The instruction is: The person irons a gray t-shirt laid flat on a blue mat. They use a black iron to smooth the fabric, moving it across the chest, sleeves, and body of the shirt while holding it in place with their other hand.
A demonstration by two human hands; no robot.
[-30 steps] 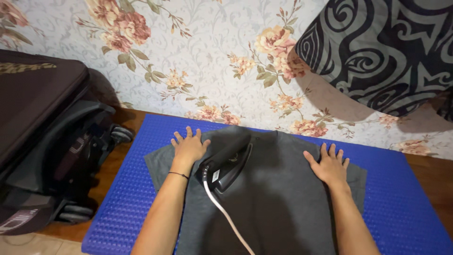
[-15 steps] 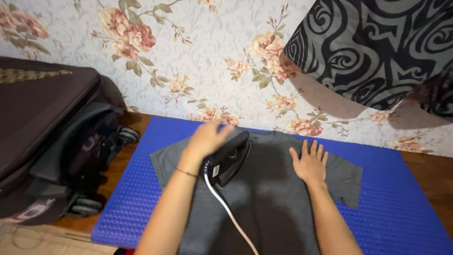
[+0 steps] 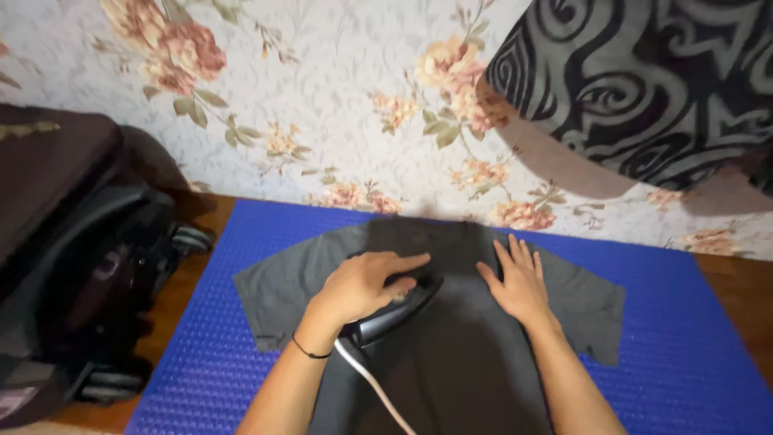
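Nearest the camera, a white cord (image 3: pixel 374 395) is trailing up from six o'clock to the back of a black iron (image 3: pixel 394 316), which is lying low on a grey T-shirt (image 3: pixel 451 362). The left hand (image 3: pixel 362 286) is now sitting on top of the iron, fingers (image 3: pixel 403 262) curling over its handle and closing on it; a second ago this hand was pressing flat on the shirt's left shoulder while the iron was standing tipped up, untouched. A thin black band (image 3: pixel 310 351) is circling that wrist. So the smoothing by hand is giving way to ironing, as far as one can judge.

At about one o'clock from the iron, the right hand (image 3: pixel 515 282) is lying flat on the cloth, fingers spread and gripping nothing; it has slid inward from the right sleeve toward the collar, holding the chest area taut just beside the iron's tip.

The shirt is spreading across a blue dimpled mat (image 3: pixel 684 354) on a wooden floor (image 3: pixel 741 282). At nine o'clock, a dark suitcase (image 3: pixel 64 242) is standing. Farthest off, floral wallpaper (image 3: pixel 322 105) is rising at twelve o'clock, and a black-and-grey swirled cloth (image 3: pixel 644 80) is hanging at two o'clock.
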